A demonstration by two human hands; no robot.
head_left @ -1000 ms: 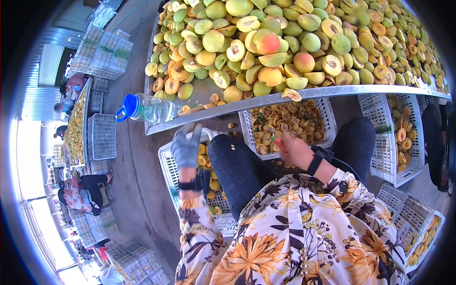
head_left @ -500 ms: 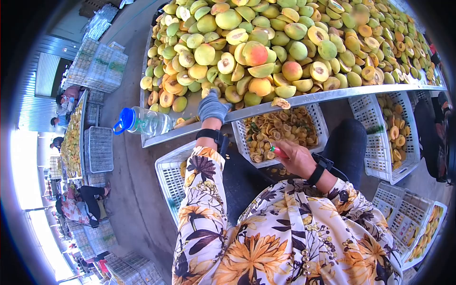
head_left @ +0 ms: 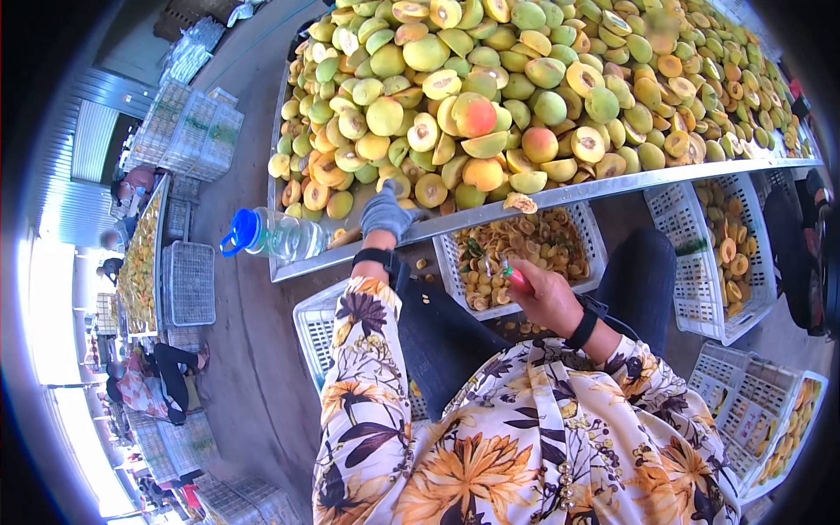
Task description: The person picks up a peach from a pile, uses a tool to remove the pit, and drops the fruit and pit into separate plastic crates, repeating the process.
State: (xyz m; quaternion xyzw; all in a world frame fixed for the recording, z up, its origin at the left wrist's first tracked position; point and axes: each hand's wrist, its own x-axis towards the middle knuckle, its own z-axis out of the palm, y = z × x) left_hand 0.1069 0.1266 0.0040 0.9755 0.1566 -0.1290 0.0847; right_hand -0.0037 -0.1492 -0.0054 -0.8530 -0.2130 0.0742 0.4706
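A large heap of yellow-green stone fruit [head_left: 525, 96], like apricots or peaches, many halved, covers the metal-rimmed table [head_left: 490, 219]. My left hand [head_left: 385, 216], in a grey glove, rests at the near rim with fingers apart. Its fingertips are against a halved fruit [head_left: 398, 185] at the heap's edge. My right hand [head_left: 547, 296], bare, is closed around a red-handled tool [head_left: 518, 279] with a green collar and a short metal tip. This hand hovers above a white crate [head_left: 598, 245] of fruit pieces [head_left: 525, 249], apart from the table.
A clear bottle with a blue cap [head_left: 245, 232] lies on the table's left corner. White crates stand by my left leg [head_left: 311, 328] and at the right [head_left: 691, 262]. More stacked crates [head_left: 188, 131] and seated people [head_left: 153, 381] are at far left.
The view has shifted slightly, moving the table and fruit a little right and down. My left hand remains at the heap's edge; the tool in my right hand has turned slightly.
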